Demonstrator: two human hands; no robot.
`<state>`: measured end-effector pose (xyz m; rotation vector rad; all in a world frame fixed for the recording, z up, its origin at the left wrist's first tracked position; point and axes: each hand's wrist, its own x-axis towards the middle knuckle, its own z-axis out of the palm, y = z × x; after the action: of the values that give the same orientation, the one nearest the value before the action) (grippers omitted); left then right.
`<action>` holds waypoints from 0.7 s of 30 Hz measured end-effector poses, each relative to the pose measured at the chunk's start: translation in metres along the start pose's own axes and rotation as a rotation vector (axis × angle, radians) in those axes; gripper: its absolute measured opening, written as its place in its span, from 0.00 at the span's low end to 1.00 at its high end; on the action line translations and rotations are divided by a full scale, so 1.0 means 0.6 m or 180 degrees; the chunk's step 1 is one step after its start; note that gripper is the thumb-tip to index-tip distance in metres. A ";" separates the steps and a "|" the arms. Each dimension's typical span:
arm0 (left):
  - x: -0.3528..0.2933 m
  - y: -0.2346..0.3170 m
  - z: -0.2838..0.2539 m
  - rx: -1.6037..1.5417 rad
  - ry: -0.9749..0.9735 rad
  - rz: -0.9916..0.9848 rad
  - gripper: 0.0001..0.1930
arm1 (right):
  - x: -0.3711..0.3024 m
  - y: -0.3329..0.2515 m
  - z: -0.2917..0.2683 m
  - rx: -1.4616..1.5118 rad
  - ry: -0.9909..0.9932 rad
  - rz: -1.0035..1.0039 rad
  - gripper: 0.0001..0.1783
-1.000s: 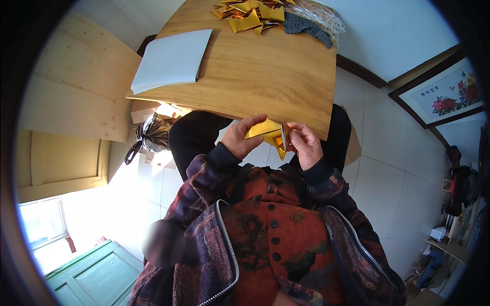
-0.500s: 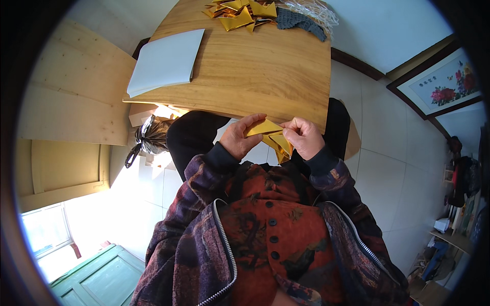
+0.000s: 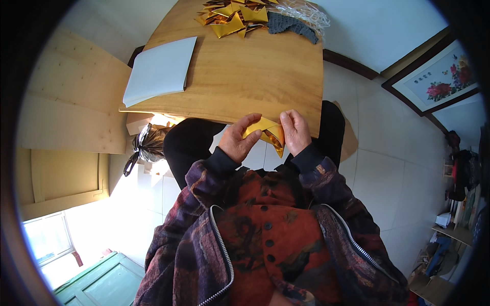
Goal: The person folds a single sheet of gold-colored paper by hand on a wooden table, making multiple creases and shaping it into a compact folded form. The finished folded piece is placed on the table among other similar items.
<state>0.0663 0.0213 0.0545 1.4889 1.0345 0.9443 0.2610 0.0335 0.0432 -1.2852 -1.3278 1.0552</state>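
Observation:
Between my hands, just off the near edge of the table, is a sheet of gold foil paper (image 3: pixel 267 126) folded into a pointed shape. My left hand (image 3: pixel 241 137) grips its left end, thumb in front and fingers behind. At the right end, my right hand (image 3: pixel 295 131) pinches the paper's edge between thumb and fingers. One gold point hangs down between the hands. At the far side of the table lies a heap of similar folded gold foil pieces (image 3: pixel 228 24).
On the wooden table (image 3: pixel 250 76), a stack of white sheets (image 3: pixel 160 70) lies at the left. A dark grey knitted cloth (image 3: pixel 291 26) and a tangle of clear strips (image 3: pixel 308 15) lie far right. Below the table's left side stands a tied dark plastic bag (image 3: pixel 150 143).
My right hand has turned more upright and its fingers have straightened along the paper's right end. The gold piece looks more closed up. The whole view has shifted slightly.

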 end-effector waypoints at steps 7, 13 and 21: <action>0.066 -0.036 -0.012 -0.0016 0.0309 0.0166 0.23 | 0.051 0.000 -0.003 0.0098 -0.0281 0.0414 0.10; 0.122 -0.042 -0.012 0.1908 0.0540 0.0118 0.25 | 0.121 0.012 0.012 -0.2132 0.0371 -0.0575 0.13; 0.130 -0.043 -0.001 0.3020 0.0612 0.0264 0.28 | 0.134 0.016 0.011 -0.2797 0.0260 -0.0458 0.11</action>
<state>0.0872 0.0972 0.0323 2.2416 1.7071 0.6709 0.2580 0.1146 0.0386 -1.7871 -1.8743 0.2825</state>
